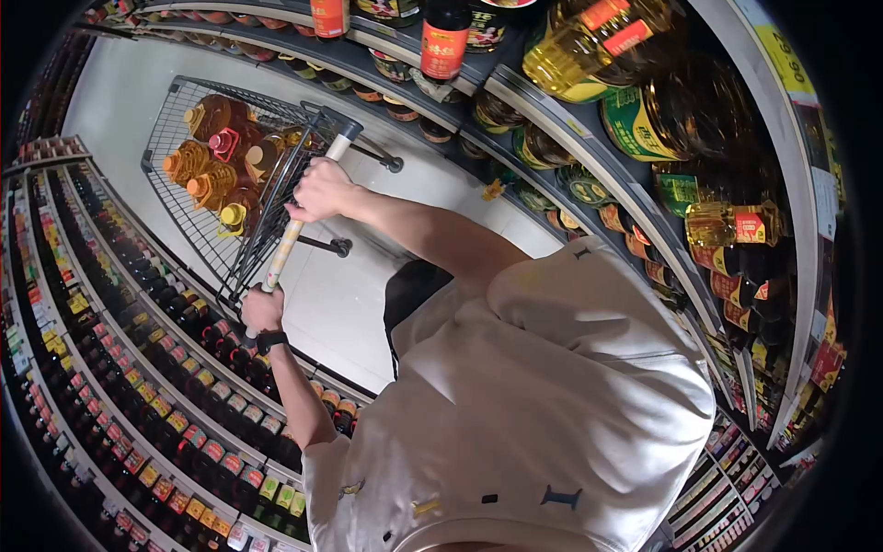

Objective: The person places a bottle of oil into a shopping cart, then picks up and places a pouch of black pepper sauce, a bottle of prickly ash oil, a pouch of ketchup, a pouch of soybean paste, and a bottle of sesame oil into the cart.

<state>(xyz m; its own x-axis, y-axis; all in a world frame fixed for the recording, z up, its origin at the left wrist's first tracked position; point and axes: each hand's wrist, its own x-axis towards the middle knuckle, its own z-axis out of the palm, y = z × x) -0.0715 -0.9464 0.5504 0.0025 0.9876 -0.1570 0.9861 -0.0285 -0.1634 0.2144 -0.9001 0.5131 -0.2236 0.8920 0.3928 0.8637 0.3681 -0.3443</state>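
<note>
My left hand [262, 309], with a dark band on its wrist, is closed round the lower end of a shopping cart's pale handle [284, 247]. Farther up the same bar, my right hand [322, 189] has its fingers wrapped round it. The wire shopping cart [171, 118] stands in front of me. Inside its basket are several large bottles of amber oil, among them one with a red cap [222, 142] and one with a yellow cap [233, 217]. Part of the load is hidden by the cart's wires.
Shelves [561, 115] with large oil bottles [658, 120] and jars run along my right. On my left, a long shelf unit [156, 359] holds rows of dark bottles with coloured labels. Pale floor [368, 317] shows between them. A dark bottle with a red label [445, 46] stands at a shelf edge.
</note>
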